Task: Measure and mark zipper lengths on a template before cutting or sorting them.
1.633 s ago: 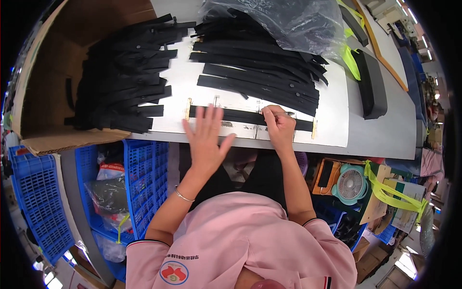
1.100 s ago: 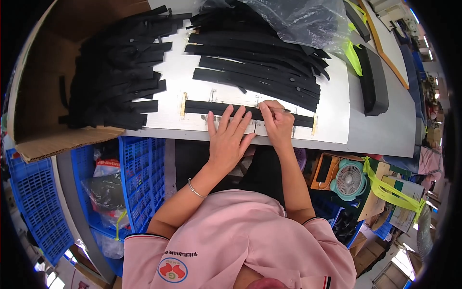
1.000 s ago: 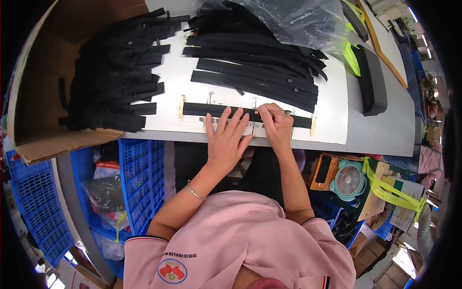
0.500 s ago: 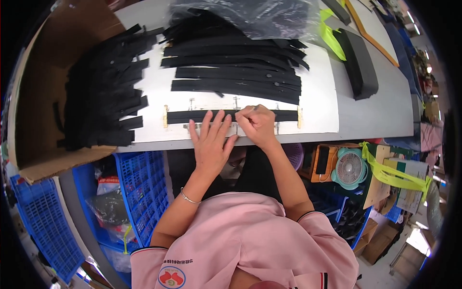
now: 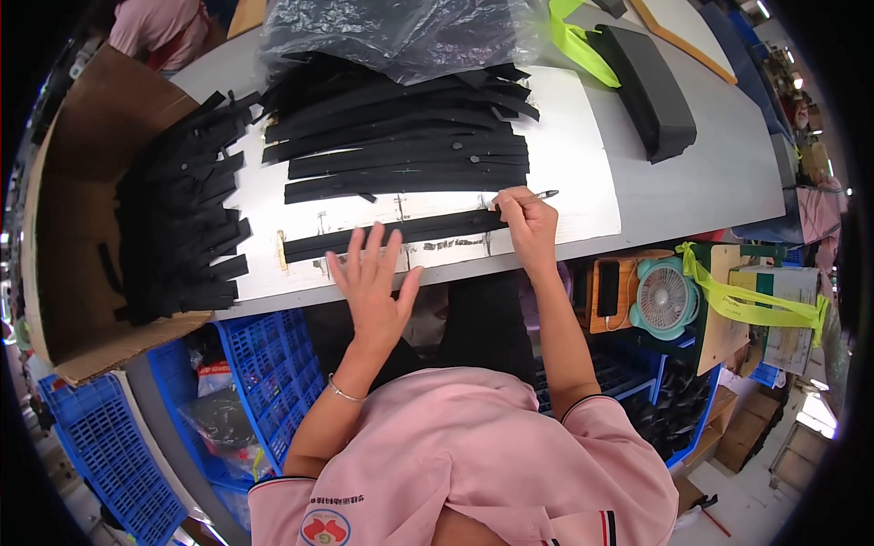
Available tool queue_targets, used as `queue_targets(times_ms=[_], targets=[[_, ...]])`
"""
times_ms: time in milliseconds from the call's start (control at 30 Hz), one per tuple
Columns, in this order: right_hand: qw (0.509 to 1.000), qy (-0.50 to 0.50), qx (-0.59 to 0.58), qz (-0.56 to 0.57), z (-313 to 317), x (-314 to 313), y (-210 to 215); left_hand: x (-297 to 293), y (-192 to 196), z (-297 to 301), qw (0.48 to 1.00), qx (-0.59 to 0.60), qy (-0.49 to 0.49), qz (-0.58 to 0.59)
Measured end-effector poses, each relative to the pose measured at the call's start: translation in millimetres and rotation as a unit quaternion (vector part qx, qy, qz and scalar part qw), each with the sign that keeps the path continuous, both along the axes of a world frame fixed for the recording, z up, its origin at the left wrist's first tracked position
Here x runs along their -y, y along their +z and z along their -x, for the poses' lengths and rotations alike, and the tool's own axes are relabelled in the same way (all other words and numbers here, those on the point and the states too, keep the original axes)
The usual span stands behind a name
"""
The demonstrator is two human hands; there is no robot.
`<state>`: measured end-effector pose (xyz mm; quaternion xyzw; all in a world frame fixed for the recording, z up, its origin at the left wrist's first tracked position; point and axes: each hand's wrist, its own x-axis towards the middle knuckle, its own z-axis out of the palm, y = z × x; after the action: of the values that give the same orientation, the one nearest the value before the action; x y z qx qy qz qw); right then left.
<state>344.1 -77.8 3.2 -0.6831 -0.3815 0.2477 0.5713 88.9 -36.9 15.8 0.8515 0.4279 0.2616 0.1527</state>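
Observation:
A single black fabric strip [image 5: 428, 227] lies lengthwise on a white board [image 5: 578, 173] that has dark marks and lines drawn on it. My right hand [image 5: 533, 232] is closed around a pen [image 5: 547, 194], over the strip's right end. Its writing tip is hidden by my fingers. My left hand [image 5: 375, 289] is at the near edge of the board, fingers spread, fingertips close to the strip's lower edge. Whether they touch it, I cannot tell. Beyond the strip, several more black strips [image 5: 401, 168] lie side by side in a layered pile.
Left, a cardboard box [image 5: 86, 146] on its side has a heap of black strips [image 5: 173, 214] at its opening. Clear plastic [image 5: 364, 36] covers the far pile. A dark grey block [image 5: 651, 100] rests on the table at right. Below stand blue crates [image 5: 269, 373] and a small fan [image 5: 667, 298].
My right hand has moved right along the strip with the pen. My left hand has drawn back slightly toward me, fingers spread wider. The view has turned a little.

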Motion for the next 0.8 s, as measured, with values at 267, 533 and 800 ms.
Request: queue_targets(times_ms=[267,533,800], targets=[[0.999,0.008,0.035,-0.022,2,-3,-6,-8,2,-88,0.983,0.144,-0.106,0.034],[0.997,0.015,0.079,-0.014,2,-5,-7,-14,-7,-99,0.986,0.147,-0.081,0.023],[0.993,0.005,0.112,-0.031,2,-4,-7,-13,-10,-100,0.987,0.144,-0.071,0.027]])
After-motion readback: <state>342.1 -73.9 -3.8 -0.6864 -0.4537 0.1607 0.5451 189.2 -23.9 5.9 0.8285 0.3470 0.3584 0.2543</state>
